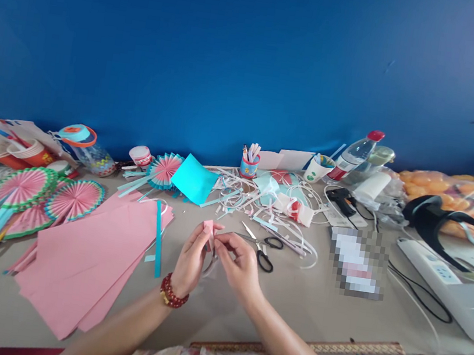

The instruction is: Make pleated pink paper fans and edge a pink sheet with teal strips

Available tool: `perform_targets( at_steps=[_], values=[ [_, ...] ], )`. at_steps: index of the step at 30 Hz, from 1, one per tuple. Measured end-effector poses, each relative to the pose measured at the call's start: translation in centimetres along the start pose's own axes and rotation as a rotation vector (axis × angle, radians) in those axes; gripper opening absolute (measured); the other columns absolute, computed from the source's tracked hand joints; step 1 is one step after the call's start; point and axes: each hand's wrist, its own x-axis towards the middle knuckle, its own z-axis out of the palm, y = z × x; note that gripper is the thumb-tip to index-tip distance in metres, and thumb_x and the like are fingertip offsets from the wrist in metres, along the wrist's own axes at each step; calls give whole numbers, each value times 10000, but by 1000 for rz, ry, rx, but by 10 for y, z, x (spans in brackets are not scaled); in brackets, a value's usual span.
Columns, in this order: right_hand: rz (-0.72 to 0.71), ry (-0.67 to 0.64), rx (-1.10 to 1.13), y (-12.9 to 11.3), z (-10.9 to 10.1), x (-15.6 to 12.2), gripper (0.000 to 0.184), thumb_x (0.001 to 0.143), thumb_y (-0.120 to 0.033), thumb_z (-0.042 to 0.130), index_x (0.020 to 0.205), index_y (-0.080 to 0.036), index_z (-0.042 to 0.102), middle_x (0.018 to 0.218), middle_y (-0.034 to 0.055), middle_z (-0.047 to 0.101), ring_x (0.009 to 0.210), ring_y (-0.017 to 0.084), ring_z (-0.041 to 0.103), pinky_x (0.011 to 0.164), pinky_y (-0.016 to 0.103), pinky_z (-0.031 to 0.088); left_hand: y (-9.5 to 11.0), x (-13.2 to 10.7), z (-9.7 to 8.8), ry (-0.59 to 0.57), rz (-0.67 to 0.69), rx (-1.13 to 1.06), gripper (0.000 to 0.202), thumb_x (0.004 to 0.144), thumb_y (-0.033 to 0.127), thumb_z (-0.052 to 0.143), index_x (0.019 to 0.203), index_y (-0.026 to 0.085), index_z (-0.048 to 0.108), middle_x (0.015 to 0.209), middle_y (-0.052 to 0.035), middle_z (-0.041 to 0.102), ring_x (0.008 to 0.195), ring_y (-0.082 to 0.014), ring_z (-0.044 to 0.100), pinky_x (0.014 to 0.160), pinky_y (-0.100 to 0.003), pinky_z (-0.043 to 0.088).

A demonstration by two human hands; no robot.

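Note:
A small folded piece of pink paper stands between my two hands above the table. My left hand, with a red beaded bracelet at its wrist, grips it between thumb and fingers. Closed in a pinch, my right hand meets the paper's right edge. A thin pale strip curves below the fingers; what it joins is hidden. Scissors with black handles lie just beyond my right hand. To the left are a blue paper strip and large pink paper sheets.
Pleated paper fans lie at the left. Tangled white strips, a cyan paper square and a pen cup are at the back. On the right are a bottle, a glue gun and a power strip.

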Motion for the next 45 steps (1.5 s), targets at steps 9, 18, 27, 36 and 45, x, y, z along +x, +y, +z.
perform_targets(
  at_steps=[9, 18, 27, 36, 45],
  values=[
    [60, -51, -24, 1, 0, -3, 213, 922, -266, 547, 1019, -205, 727, 882, 42, 738, 756, 179, 644, 717, 278, 490, 5, 0, -5, -23, 106, 94, 389, 953, 531, 484, 1072, 214, 674, 877, -23, 586, 721, -128, 511, 689, -224, 459],
    [71, -25, 247, 7, 12, -15, 257, 942, -322, 541, 1107, -202, 698, 923, 52, 727, 821, 179, 658, 776, 294, 533, 9, 0, -7, -29, 247, 196, 367, 982, 488, 440, 1067, 208, 662, 987, -54, 598, 832, -161, 561, 737, -252, 481],
    [-29, -9, 222, 14, 17, -34, 310, 971, -256, 500, 1275, -233, 558, 1010, 78, 658, 855, 180, 654, 792, 322, 551, -4, -4, -4, 1, 316, 156, 387, 970, 507, 449, 1002, 204, 689, 1055, -69, 606, 926, -182, 578, 818, -271, 488],
    [-75, 54, 198, 23, 18, -38, 439, 953, -224, 506, 1381, -277, 426, 1134, 85, 603, 835, 162, 646, 748, 318, 560, -6, 0, -4, 32, 304, 60, 394, 958, 526, 464, 981, 202, 687, 948, -66, 623, 945, -209, 605, 880, -330, 499],
    [-92, -29, -156, 21, 2, -26, 268, 913, -240, 573, 1180, -234, 584, 1084, 81, 662, 953, 221, 609, 834, 358, 520, -6, 4, -7, 22, 339, 77, 374, 956, 505, 462, 936, 202, 680, 876, -53, 589, 878, -203, 569, 884, -333, 489]
  ],
)
